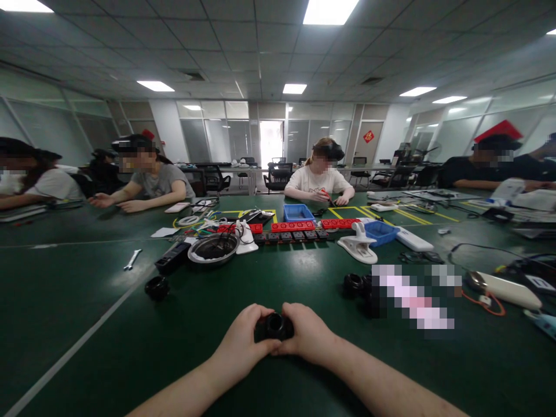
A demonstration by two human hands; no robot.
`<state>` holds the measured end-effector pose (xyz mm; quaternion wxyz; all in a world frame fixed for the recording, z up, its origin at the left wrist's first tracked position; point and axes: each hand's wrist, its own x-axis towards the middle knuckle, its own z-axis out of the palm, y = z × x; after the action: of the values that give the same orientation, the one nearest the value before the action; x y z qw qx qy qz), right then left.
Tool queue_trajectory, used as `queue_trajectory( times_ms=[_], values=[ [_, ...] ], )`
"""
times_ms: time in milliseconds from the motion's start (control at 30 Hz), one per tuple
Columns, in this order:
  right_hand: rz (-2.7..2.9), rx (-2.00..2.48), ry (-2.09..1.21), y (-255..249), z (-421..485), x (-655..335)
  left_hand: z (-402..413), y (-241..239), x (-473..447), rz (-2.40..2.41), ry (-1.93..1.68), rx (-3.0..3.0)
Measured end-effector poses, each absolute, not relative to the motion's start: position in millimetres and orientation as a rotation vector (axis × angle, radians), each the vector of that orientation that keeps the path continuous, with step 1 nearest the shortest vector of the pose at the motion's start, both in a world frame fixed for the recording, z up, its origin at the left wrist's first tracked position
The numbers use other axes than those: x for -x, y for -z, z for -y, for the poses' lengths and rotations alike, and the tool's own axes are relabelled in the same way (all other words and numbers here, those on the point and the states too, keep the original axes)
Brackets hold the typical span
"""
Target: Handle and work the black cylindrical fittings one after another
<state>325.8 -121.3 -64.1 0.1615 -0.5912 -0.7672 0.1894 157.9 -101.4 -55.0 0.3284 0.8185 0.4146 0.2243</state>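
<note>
Both my hands are closed round a black cylindrical fitting (275, 325) with a round opening on top, low over the green table. My left hand (245, 336) grips its left side, thumb at the near edge. Against the right side are the curled fingers and thumb of my right hand (304, 333). Whether the fitting touches the table is hidden. Another black fitting (157, 288) stands by itself to the left. On the right, a similar black fitting (353, 285) sits close to more dark parts, partly blurred out.
A metal bowl (212, 249) of dark pieces, a wrench (132, 259) and a black box-like device (172, 258) lie at left. Red power strips (293, 226), blue trays (299, 213) and a white clip stand (358, 246) line the middle. Cables and a white power bank (506, 288) lie right. Co-workers sit around.
</note>
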Motion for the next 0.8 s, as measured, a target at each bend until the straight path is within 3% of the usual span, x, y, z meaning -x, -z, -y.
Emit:
queue_trajectory(
  times_ms=[200,400,533,800],
  values=[
    [2.182,1.722,-0.345,62,131,-318,101,58,-156,-1.089,-0.675,-2.185],
    [2.283,1.411,-0.724,60,119,-338,94,53,-151,-0.914,-0.563,-2.155],
    [2.283,1.431,-0.785,60,113,-344,96,53,-152,-0.909,-0.554,-2.113],
    [2.116,1.749,-0.43,68,126,-317,103,64,-159,-1.171,-0.73,-2.104]
  ],
)
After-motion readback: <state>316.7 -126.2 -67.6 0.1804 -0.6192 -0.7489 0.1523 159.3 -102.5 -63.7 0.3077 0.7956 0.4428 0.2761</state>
